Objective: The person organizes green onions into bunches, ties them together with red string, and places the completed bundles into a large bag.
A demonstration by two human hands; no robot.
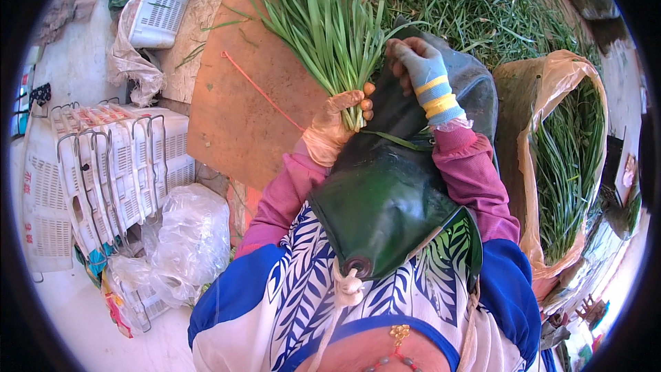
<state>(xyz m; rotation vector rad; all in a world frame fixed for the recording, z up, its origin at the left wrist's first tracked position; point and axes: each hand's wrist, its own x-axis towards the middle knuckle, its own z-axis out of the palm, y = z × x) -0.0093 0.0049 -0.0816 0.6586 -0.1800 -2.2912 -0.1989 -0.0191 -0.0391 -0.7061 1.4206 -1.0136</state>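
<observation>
My left hand point(338, 119), in an orange rubber glove, grips the pale stem ends of a bunch of long flat green leaves, like garlic chives point(330, 36). The leaves fan out over a brown board point(248, 93). To the right of the bunch is my right hand point(413, 62), in a grey-blue knit glove with a yellow-striped cuff, fingers curled above the dark green apron point(392, 206). Whether its fingertips hold a leaf, I cannot tell. A red tie point(258, 88) lies on the board beside my left wrist. One loose leaf point(397, 140) rests on the apron.
Loose green leaves point(465, 5) are heaped beyond my right hand. A lined container of leaves point(568, 175) stands at the right. White plastic crates point(124, 160) with wire handles and a clear plastic bag point(191, 237) are at the left. Another crate point(160, 15) sits at the upper left.
</observation>
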